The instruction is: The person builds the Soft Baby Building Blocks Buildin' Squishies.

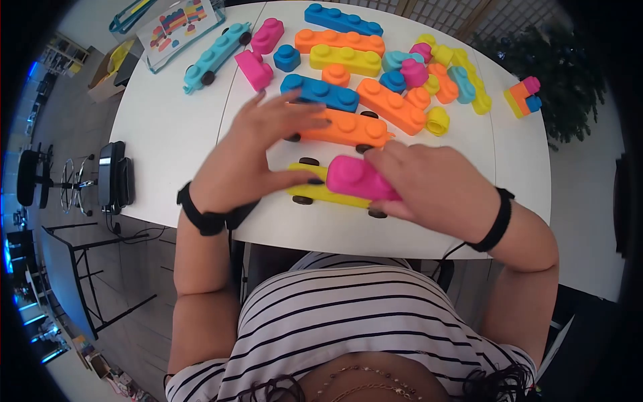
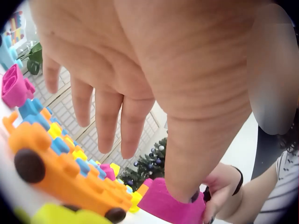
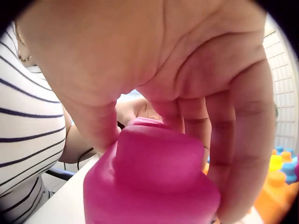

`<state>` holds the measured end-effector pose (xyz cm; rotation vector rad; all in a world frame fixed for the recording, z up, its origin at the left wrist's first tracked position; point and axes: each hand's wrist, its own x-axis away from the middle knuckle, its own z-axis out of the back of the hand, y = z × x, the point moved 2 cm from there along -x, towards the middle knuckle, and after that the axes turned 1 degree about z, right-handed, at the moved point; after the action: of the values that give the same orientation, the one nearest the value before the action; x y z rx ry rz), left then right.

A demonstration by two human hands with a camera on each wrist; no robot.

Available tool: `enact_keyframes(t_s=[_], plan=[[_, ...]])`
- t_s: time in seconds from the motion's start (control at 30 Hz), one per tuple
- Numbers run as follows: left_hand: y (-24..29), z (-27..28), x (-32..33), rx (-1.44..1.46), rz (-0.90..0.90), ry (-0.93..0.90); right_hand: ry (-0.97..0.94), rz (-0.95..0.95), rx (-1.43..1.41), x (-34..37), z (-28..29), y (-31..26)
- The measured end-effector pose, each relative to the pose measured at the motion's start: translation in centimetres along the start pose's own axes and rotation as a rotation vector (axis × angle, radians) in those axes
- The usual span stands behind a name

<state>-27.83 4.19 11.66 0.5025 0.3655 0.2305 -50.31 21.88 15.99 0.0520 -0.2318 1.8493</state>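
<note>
In the head view my right hand (image 1: pixel 439 191) grips a pink toy building block (image 1: pixel 349 175) between thumb and fingers. The block overlaps the middle and right part of a yellow wheeled base (image 1: pixel 335 195) near the table's front edge. My left hand (image 1: pixel 251 144) hovers with its fingers spread, its thumb reaching over the yellow base towards the block. Beyond it, an orange wheeled base (image 1: pixel 351 128) lies partly hidden by the left fingers. In the right wrist view, thumb and fingers straddle the pink block (image 3: pixel 154 177), whose stud faces up.
Blue, orange, yellow and pink blocks crowd the back of the table (image 1: pixel 181 144). A light-blue wheeled base (image 1: pixel 218 57) stands at the back left beside a picture card (image 1: pixel 177 33). At the right edge sits a small joined block group (image 1: pixel 519 100).
</note>
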Motion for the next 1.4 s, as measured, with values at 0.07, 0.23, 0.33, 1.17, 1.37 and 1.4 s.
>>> enact_keyframes(t_s=[0.07,0.23,0.33,1.17,1.37,1.4], plan=[[1.2,-1.2,1.2,0.058,0.039,-0.096,0.014,0.035,-0.001,-0.2,-1.0,-0.5],[2.4,-3.4,2.2,0.209,0.242,-0.197,0.026,0.062,-0.004,-1.4,-2.9,-0.9],[1.9,-4.7,2.8,0.193,0.225,-0.124,-0.003,0.041,0.011,-1.7,-3.7,-1.6],[2.0,-4.3,2.4,0.113,0.189,0.091,0.725,-0.149,-0.262,-3.9,1.8,9.0],[4.3,-2.0,1.7,0.243,0.121,0.363,0.577,0.079,-0.500,-2.5,1.2,-1.3],[4.7,-2.0,1.7,0.229,0.096,0.366,0.539,0.103,-0.507,-2.7,0.5,-2.0]])
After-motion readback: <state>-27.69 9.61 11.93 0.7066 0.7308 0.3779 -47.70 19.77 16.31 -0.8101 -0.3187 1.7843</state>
